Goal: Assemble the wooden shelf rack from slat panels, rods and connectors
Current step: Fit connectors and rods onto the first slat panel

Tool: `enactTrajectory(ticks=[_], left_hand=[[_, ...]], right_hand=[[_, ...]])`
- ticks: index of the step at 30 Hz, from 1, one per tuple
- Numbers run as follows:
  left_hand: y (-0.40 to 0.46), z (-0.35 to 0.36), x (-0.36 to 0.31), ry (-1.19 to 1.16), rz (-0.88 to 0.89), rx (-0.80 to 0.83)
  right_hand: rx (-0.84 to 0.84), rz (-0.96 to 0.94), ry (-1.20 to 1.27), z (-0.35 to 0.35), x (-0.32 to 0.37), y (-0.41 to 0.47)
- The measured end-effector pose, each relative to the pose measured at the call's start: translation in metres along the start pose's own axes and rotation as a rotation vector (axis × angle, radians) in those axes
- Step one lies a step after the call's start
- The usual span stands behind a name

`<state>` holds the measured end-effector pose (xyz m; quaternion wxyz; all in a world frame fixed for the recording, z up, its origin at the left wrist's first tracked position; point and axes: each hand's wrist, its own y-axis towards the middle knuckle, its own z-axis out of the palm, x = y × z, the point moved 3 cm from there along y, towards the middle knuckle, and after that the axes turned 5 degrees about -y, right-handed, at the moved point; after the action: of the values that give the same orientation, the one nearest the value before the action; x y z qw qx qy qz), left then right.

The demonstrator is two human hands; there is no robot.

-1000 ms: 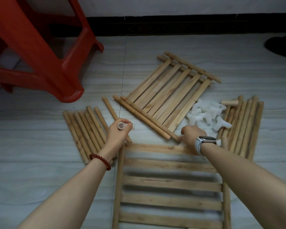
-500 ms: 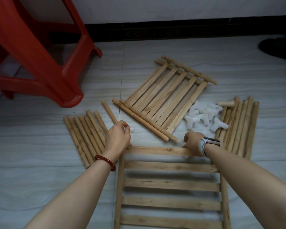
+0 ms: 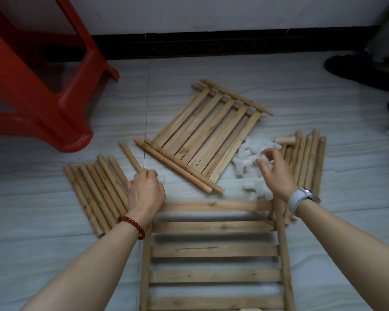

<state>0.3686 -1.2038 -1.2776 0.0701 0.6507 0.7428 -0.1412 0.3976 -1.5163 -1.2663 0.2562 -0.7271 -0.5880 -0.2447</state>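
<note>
Left hand [image 3: 147,194] gripping white connector [image 3: 161,180] at near slat panel [image 3: 213,250] corner; right hand [image 3: 276,173], fingers loosely spread, hovering over connector pile [image 3: 245,163]; rods [image 3: 94,194] lying on floor [image 3: 43,254].

A pale grey floor [image 3: 211,70] with a faint wavy grain fills most of the frame, a thin seam line running down it left of centre. Along the top, a white wall [image 3: 211,12] meets the floor at a black skirting band [image 3: 211,44] with a dim diamond pattern. A red plastic stool [image 3: 43,86] stands at the upper left, and the light is dim and even.
</note>
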Motion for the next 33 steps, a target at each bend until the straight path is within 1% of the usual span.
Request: enactTrajectory(ticks=[2,4,5,7,9,10,12,13,15,17,20,22,24,27,31,33], left_hand=[[0.001,0.001,-0.01,0.176,0.022,0.049],[0.0,0.002,-0.023,0.298,0.089,0.05],[-0.002,0.003,-0.032,0.306,0.148,0.031],[-0.008,0.011,-0.054,0.216,0.342,0.035],[-0.017,0.026,-0.08,0.038,0.519,0.182],[-0.022,0.037,-0.094,-0.035,0.552,0.29],[-0.028,0.055,-0.115,-0.096,0.508,0.48],[-0.031,0.062,-0.124,-0.105,0.47,0.542],[-0.034,0.073,-0.136,-0.079,0.441,0.591],[-0.037,0.079,-0.138,-0.081,0.434,0.554],[-0.042,0.081,-0.133,-0.122,0.416,0.407],[-0.043,0.081,-0.133,-0.147,0.412,0.339],[-0.043,0.082,-0.134,-0.173,0.402,0.325],[-0.044,0.082,-0.134,-0.189,0.395,0.319],[-0.046,0.081,-0.135,-0.204,0.395,0.301],[-0.046,0.079,-0.136,-0.215,0.393,0.3]], right_hand=[[-0.049,0.122,0.151,-0.012,-0.017,0.005],[-0.06,0.275,0.338,-0.016,-0.036,0.008],[-0.056,0.334,0.425,-0.016,-0.043,0.009],[-0.042,0.396,0.518,-0.015,-0.054,0.009],[-0.011,0.414,0.499,-0.013,-0.061,0.009],[0.009,0.41,0.452,-0.013,-0.065,0.008],[0.05,0.389,0.388,-0.011,-0.066,0.007],[0.057,0.385,0.389,-0.012,-0.067,0.006],[0.063,0.365,0.391,-0.014,-0.068,0.007],[0.09,0.324,0.346,-0.018,-0.068,0.007],[0.186,0.246,0.293,-0.022,-0.065,0.006],[0.246,0.198,0.268,-0.026,-0.062,0.007],[0.32,0.157,0.241,-0.03,-0.056,0.008],[0.406,0.162,0.235,-0.035,-0.049,0.01],[0.434,0.188,0.276,-0.041,-0.045,0.007],[0.425,0.158,0.208,-0.045,-0.043,0.005]])
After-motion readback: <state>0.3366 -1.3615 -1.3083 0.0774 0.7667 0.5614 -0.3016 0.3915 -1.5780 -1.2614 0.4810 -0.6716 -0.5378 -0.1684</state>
